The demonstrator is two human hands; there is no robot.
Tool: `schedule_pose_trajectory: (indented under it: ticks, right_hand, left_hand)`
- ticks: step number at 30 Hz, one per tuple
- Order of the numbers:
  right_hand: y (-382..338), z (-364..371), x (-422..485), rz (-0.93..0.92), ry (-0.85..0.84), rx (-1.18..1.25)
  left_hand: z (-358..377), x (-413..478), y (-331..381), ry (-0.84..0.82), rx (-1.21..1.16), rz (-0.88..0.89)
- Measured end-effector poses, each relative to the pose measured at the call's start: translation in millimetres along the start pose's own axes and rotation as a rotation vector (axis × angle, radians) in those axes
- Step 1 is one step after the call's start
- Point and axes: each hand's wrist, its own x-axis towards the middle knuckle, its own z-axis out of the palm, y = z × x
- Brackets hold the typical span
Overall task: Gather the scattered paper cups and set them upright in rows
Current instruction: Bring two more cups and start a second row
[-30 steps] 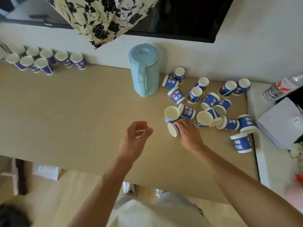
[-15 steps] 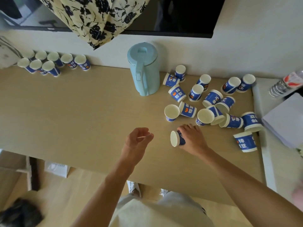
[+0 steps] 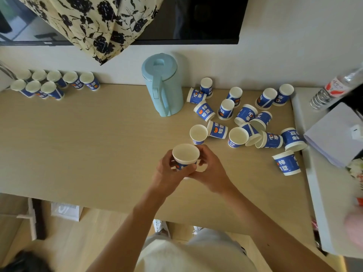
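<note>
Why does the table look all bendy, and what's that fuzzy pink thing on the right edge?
Head view: the wide-angle lens bows the straight edges of the table into curves. Head view: the pink blob at the right edge is too blurred to identify. Head view: the paper cup, held between the left hand and right hand, looks sharp.

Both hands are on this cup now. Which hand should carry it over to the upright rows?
Probably left. The rows stand far to the left, on the left hand's side, and it grips the held cup. The right hand sits nearer the scattered cups.
</note>
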Motion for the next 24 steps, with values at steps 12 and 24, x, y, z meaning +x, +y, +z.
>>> schedule_pose_trajectory:
  ticks: [12,24]
  right_hand:
    - [36,-39,81,-0.024,0.154,-0.926]
    - [61,-20,124,-0.028,0.064,-1.272]
  left_hand:
    - [-32,-15,-8,0.188,0.002,-0.011]
    - [-49,-37,-13,0.264,0.025,-0.038]
